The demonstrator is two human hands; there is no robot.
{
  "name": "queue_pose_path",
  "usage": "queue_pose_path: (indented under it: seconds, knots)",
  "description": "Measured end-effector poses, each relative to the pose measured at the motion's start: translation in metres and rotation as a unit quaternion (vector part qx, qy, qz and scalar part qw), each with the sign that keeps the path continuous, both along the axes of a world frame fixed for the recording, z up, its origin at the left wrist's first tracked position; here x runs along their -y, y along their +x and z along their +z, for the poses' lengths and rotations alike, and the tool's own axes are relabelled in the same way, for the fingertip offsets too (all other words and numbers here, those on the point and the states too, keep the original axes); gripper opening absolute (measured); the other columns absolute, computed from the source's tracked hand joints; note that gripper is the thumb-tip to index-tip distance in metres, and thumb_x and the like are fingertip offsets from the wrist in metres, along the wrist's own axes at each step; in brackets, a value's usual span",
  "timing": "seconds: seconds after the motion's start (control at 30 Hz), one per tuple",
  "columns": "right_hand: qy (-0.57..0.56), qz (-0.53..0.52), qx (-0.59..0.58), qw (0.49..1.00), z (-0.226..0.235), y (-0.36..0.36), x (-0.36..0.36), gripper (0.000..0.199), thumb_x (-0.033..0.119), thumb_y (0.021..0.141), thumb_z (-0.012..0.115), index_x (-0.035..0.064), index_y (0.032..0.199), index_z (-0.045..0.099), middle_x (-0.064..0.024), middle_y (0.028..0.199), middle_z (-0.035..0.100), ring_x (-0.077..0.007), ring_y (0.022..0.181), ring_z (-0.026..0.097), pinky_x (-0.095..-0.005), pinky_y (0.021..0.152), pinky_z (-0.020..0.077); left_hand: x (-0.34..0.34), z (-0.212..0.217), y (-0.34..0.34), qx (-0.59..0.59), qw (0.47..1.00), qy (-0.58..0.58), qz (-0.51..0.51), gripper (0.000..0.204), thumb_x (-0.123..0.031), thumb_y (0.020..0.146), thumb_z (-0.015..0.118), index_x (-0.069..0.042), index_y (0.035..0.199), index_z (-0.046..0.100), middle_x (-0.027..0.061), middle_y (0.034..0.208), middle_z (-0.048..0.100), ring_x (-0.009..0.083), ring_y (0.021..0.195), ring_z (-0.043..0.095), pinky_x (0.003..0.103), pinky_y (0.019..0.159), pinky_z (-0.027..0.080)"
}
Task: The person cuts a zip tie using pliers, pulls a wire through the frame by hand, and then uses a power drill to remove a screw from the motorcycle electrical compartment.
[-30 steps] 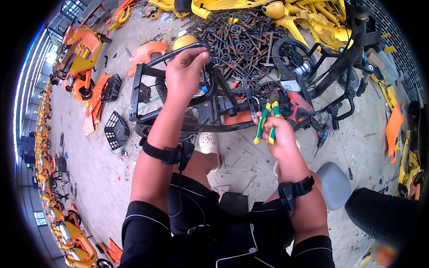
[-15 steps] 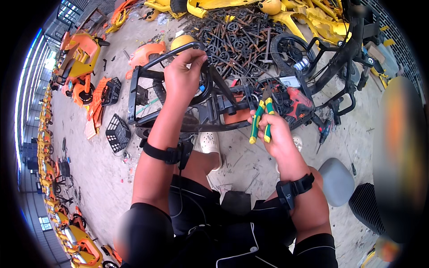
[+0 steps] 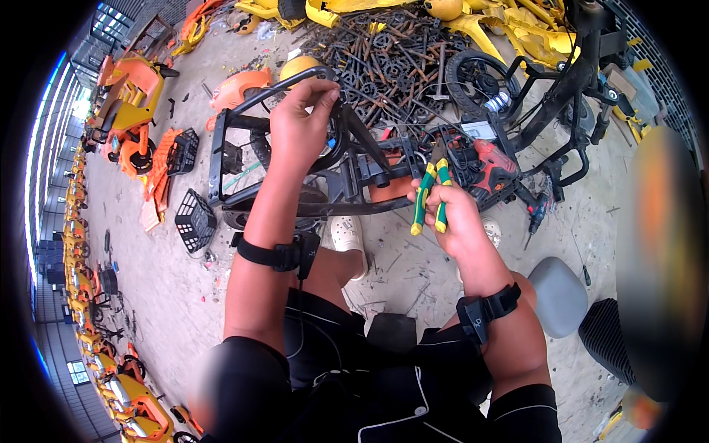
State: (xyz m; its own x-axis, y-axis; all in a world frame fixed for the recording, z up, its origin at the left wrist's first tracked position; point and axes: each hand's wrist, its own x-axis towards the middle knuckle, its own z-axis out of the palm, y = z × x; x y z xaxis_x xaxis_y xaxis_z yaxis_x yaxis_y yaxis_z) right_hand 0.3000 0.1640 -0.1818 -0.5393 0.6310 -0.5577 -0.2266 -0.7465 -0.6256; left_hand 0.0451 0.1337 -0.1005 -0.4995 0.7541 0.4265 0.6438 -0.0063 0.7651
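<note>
Right hand (image 3: 456,212): its grip is closed around the pliers (image 3: 422,198), which have green and yellow handles, spread a little apart.
Pliers' place: over the middle part of the black frame (image 3: 216,166), tips pointing away from the person; whether they touch something I cannot tell.
Left hand (image 3: 301,124): near the upper bar of the frame, thumb and finger brought together; whether this grip holds something small I cannot tell.
In the way: a red power tool (image 3: 493,168) lies on the frame, just right of the pliers, with dark cables near their tips; the left forearm hides some of the frame.
Behind the frame: a pile of rusty metal parts (image 3: 395,65), a black wheel (image 3: 452,77) and yellow panels (image 3: 484,35).
Left floor: two black crates (image 3: 195,221) beside orange pieces (image 3: 161,173).
Right floor: a grey rounded seat (image 3: 558,297) near the person's knee.
</note>
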Motion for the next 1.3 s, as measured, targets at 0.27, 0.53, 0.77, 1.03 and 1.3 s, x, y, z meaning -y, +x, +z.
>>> queue_pose_path:
  seconds: [0.27,0.53,0.77,1.03,1.3]
  knots:
    - [0.006,0.023,-0.088,0.996,-0.027,0.003,0.005,0.052,0.005,0.083,0.054,0.0020,0.134,0.050,-0.0142,0.122,0.065,-0.0272,0.113,0.066,-0.0316,0.082,0.0513,0.016,0.016,-0.002,-0.056,0.998,0.011,0.018,0.019,-0.020,0.086,0.077,-0.004,0.096,0.071,0.0126,0.090,0.070,0.0306,0.089,0.069,0.039,0.082,0.053]
    - [0.022,0.035,-0.031,0.999,-0.037,-0.001,-0.005,0.043,0.003,0.076,0.051,-0.0016,0.118,0.056,-0.0101,0.098,0.065,-0.0213,0.086,0.064,-0.0257,0.058,0.0479,0.011,-0.002,-0.002,0.021,0.998,0.049,-0.013,0.013,-0.010,0.087,0.075,-0.003,0.096,0.069,0.0133,0.086,0.072,0.0281,0.081,0.071,0.037,0.073,0.054]
    - [0.014,0.064,-0.020,0.998,-0.034,0.002,-0.003,0.038,0.003,0.075,0.051,-0.0015,0.112,0.059,-0.0117,0.103,0.067,-0.0207,0.080,0.062,-0.0251,0.067,0.0505,0.007,-0.008,-0.002,-0.011,0.998,0.055,-0.017,0.012,-0.010,0.088,0.074,-0.004,0.097,0.069,0.0132,0.087,0.073,0.0274,0.082,0.072,0.036,0.073,0.054]
    - [0.003,0.032,-0.023,0.999,-0.014,0.000,0.009,0.052,-0.001,0.074,0.051,0.0001,0.126,0.051,-0.0156,0.119,0.063,-0.0208,0.092,0.066,-0.0248,0.059,0.0494,-0.001,0.007,-0.002,-0.022,0.997,0.060,-0.034,0.018,-0.019,0.086,0.077,-0.005,0.095,0.071,0.0135,0.090,0.070,0.0283,0.087,0.070,0.038,0.078,0.055]
    - [0.006,0.054,0.028,0.998,-0.012,-0.005,0.014,0.047,-0.003,0.073,0.050,0.0024,0.119,0.057,-0.0072,0.116,0.067,-0.0193,0.103,0.067,-0.0241,0.056,0.0402,0.003,-0.007,-0.014,0.076,0.996,0.041,-0.026,0.011,-0.009,0.090,0.074,-0.003,0.099,0.072,0.0060,0.088,0.073,0.0130,0.083,0.068,0.028,0.076,0.053]
